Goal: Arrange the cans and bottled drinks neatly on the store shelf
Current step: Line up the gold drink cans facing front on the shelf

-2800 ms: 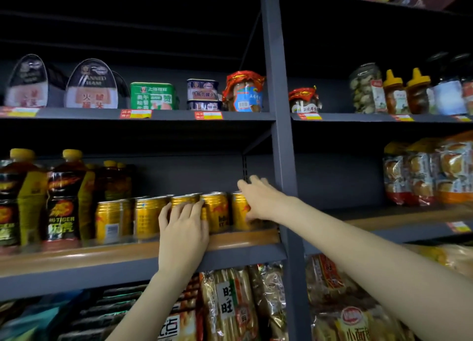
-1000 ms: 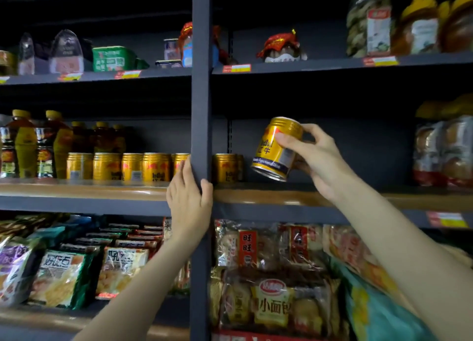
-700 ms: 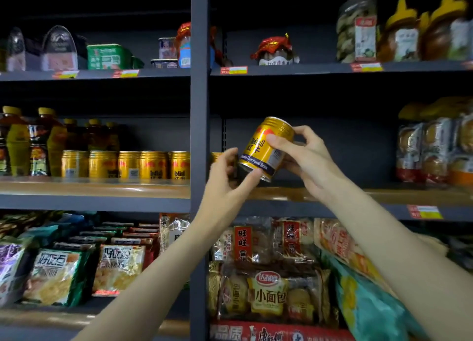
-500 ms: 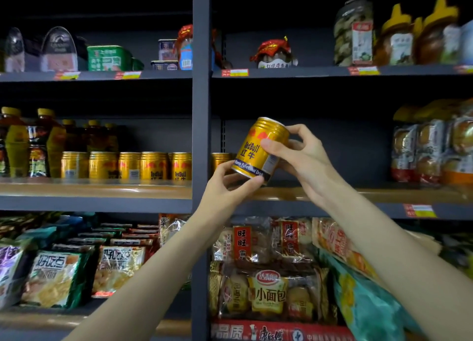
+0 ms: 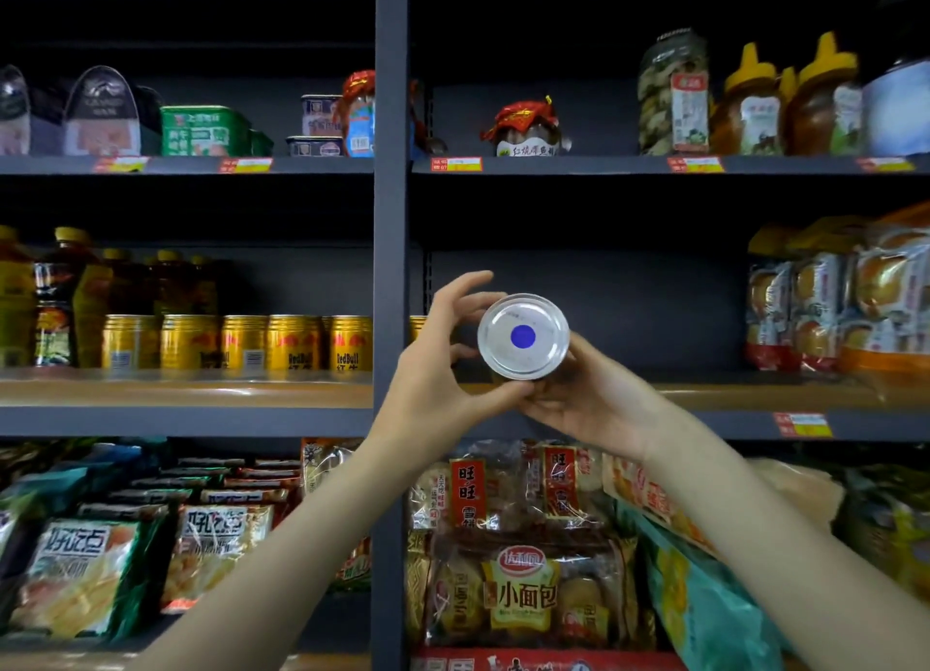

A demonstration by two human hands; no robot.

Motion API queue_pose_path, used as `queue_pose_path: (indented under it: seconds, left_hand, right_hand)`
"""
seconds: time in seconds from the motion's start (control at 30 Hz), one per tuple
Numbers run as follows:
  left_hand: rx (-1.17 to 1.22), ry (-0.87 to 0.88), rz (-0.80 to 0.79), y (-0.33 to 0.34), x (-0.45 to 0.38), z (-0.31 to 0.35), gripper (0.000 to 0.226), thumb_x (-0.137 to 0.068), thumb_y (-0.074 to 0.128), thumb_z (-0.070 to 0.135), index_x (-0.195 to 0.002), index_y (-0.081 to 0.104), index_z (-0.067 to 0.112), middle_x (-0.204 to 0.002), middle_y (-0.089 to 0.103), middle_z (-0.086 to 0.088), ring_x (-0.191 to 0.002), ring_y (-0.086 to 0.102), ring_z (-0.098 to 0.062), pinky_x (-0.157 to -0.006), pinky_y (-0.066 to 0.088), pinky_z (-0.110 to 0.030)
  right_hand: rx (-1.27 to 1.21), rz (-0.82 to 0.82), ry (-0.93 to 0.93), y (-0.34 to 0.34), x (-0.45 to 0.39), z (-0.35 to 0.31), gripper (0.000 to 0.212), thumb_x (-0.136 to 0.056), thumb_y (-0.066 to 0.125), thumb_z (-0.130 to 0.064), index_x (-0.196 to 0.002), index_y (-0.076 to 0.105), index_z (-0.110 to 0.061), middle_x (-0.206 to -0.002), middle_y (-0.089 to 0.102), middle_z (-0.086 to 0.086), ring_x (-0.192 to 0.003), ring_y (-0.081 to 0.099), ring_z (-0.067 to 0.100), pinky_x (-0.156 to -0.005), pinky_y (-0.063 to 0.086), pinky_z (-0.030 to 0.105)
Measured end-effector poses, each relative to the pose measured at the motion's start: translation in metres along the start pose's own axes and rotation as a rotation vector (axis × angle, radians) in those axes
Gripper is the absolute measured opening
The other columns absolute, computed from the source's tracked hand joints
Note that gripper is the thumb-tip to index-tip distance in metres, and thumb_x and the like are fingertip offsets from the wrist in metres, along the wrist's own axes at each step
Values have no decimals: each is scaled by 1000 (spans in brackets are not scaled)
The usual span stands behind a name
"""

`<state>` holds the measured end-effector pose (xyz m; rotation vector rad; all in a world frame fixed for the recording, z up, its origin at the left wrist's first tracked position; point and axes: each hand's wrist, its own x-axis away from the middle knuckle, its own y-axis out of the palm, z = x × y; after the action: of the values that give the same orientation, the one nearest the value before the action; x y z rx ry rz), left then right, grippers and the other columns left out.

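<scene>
We have tipped the Red Bull can (image 5: 523, 336) end-on at frame centre; earlier it showed its side. Our left hand (image 5: 437, 368) and right hand (image 5: 586, 402) both grip it.

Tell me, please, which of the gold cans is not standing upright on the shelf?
The gold can held between both hands, tipped so its silver end with a blue dot faces the camera. The other cans stand upright in a row on the wooden shelf.
</scene>
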<state>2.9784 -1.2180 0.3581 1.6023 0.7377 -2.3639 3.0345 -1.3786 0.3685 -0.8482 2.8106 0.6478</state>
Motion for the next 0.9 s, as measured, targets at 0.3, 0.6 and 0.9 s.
queue_pose_path:
  seconds: [0.3, 0.6, 0.9]
  left_hand:
    - [86, -88, -56, -6, 2, 2, 74, -74, 76, 8, -129, 33, 32, -123, 47, 24, -114, 51, 5, -88, 49, -15]
    - [610, -529, -211, -12, -4, 3, 59, -74, 74, 30, -126, 47, 22, -120, 61, -11, -103, 66, -21, -84, 54, -26]
    - [132, -201, -48, -12, -3, -2, 64, -60, 76, 32, -116, 46, 40, -119, 55, 10, -105, 58, -7, -83, 54, -25]
  right_hand:
    - [-5, 122, -177, 4, 2, -9, 35, -87, 62, -30, -112, 62, -5, -110, 65, 18, -97, 67, 33, -75, 59, 42]
    - [384, 110, -679, 11, 15, -15, 38, -65, 74, -28, -100, 65, -15, -104, 68, 0, -102, 65, 20, -80, 57, 37]
    - [422, -70, -445, 8, 23, -20, 64, -57, 77, -27, -116, 56, -16, -118, 63, 7, -106, 65, 18, -90, 54, 31]
